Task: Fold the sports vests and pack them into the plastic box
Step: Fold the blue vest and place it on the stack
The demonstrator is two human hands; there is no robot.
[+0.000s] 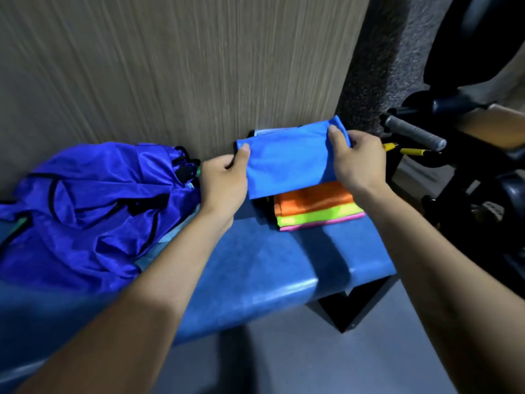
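Observation:
A folded light-blue vest (287, 160) is held over a stack of folded vests: orange (312, 199), neon yellow (318, 216) and pink (321, 224) edges show beneath it. My left hand (224, 180) pinches its left edge, thumb on top. My right hand (355, 157) grips its right edge, thumb on top. The stack lies at the right end of a blue padded bench (255, 268). A crumpled heap of dark-blue vests with black trim (93, 211) lies on the bench at the left. No plastic box can be made out.
A wood-grain wall panel (170, 66) stands right behind the bench. Black exercise equipment with a grey-taped handle (414, 132) and yellow-tipped parts (412, 151) crowds the right side. Grey floor (284, 359) lies below the bench's front edge.

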